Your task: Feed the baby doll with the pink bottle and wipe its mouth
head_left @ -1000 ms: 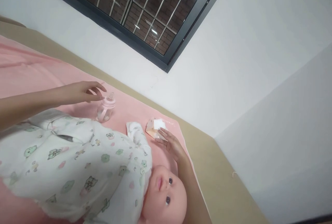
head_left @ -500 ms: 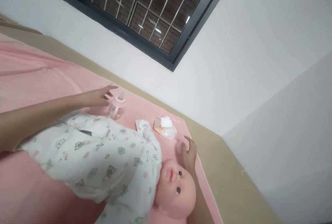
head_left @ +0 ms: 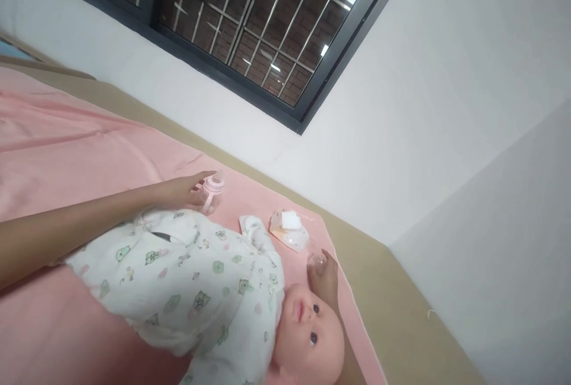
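Observation:
A baby doll (head_left: 312,334) in a white printed outfit (head_left: 209,290) lies on its back, head toward the lower right. Beyond the doll's body, my left hand (head_left: 187,190) reaches from the left and closes round a clear baby bottle (head_left: 213,191) with a pink collar and handle. The bottle stands upright with its teat showing. Past the doll's head, my right hand (head_left: 326,278) curls round a clear, rounded bottle cap (head_left: 317,262), low over the cloth. Part of the right forearm is hidden behind the doll's head.
A pink cloth (head_left: 111,153) covers most of the tan bed surface (head_left: 379,290). An opened packet (head_left: 292,241) with a white square pad (head_left: 291,220) lies between the hands. Behind rise a white wall (head_left: 357,182) and a dark-framed barred window (head_left: 307,105).
My left hand, its fingers spread beside the bottle before, has closed round it. My right fingers have drawn in round the clear cap. The view has shifted slightly.

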{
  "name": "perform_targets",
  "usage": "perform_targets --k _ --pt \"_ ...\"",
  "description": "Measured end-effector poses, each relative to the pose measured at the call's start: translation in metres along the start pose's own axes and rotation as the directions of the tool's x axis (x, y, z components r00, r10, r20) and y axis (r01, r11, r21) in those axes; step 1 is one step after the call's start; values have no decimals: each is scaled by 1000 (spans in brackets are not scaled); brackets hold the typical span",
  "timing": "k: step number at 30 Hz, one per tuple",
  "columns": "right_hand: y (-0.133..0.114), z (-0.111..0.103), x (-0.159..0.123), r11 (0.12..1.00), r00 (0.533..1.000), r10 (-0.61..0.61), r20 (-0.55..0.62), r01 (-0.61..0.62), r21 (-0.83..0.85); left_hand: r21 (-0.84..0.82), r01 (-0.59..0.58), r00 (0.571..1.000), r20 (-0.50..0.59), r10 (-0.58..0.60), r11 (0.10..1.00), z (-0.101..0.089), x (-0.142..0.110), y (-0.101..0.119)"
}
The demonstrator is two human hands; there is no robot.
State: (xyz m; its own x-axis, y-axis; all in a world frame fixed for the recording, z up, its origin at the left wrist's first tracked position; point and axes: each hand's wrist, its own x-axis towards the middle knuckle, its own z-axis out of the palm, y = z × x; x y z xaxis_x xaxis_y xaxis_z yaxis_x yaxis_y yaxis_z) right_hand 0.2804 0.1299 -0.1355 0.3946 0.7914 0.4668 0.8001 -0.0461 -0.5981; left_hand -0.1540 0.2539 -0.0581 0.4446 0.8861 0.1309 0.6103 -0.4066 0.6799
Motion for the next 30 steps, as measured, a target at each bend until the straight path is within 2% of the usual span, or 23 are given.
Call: perform_targets --k 5,11,20,27,30 --pt "-10 -4 -1 995 993 97 73 -96 -21 -86 5 995 -104 -14 996 11 -3 3" --pt "-9 -6 -1 978 970 209 124 -206 -36 -103 22 988 -147 -37 994 13 -2 6" --pt "-3 -4 0 982 977 187 99 -189 5 -81 -43 995 -96 35 996 10 2 6" --pt "-7 -6 -2 977 974 213 72 -215 14 -74 -9 982 -190 -5 997 4 -1 11" --pt "-16 -10 1 966 971 232 57 -237 103 -69 -35 966 -259 16 997 -2 -6 23"
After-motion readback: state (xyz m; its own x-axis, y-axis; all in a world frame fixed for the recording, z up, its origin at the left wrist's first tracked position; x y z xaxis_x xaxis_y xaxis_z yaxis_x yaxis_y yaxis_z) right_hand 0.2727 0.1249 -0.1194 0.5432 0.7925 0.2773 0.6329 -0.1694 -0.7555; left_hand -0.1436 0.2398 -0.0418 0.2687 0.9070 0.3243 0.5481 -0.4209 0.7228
